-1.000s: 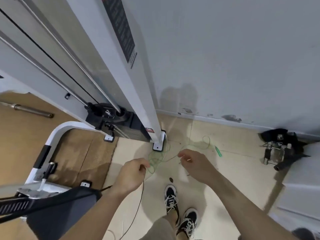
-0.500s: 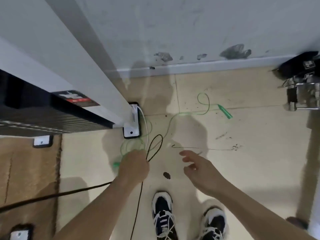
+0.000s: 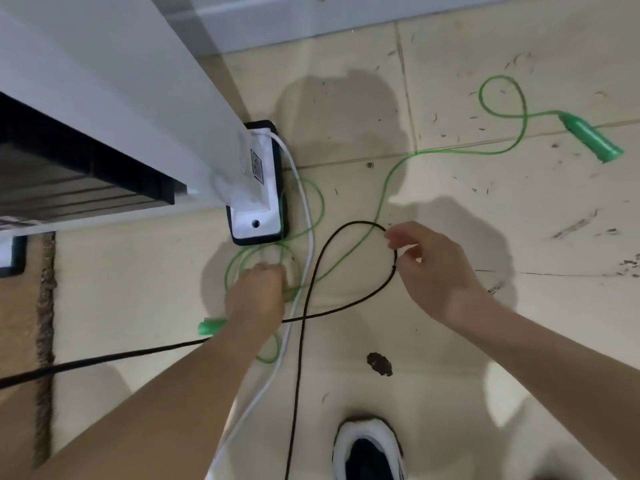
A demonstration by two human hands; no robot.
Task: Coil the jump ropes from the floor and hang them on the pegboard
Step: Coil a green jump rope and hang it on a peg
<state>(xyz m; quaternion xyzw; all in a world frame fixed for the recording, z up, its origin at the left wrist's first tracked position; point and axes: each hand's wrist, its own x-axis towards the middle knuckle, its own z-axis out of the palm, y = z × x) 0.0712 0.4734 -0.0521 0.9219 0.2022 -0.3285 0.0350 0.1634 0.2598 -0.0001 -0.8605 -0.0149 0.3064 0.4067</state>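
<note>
A green jump rope (image 3: 388,181) lies tangled on the tiled floor, one green handle (image 3: 590,136) at the far right and another (image 3: 211,327) beside my left wrist. A black rope (image 3: 311,282) forms a loop over it, and a white cord (image 3: 304,209) runs down past the machine foot. My left hand (image 3: 256,296) is curled low over the green loops and grips strands there. My right hand (image 3: 433,268) pinches the black loop at its right side.
A white gym machine post with a black-rimmed foot (image 3: 258,209) stands just left of the ropes. The wall skirting (image 3: 311,15) runs along the top. My shoe (image 3: 369,452) is at the bottom, near a dark floor stain (image 3: 380,363).
The view has dropped much closer to the floor. My left hand went down onto the green loops, and my right hand moved in and took hold of the black loop.
</note>
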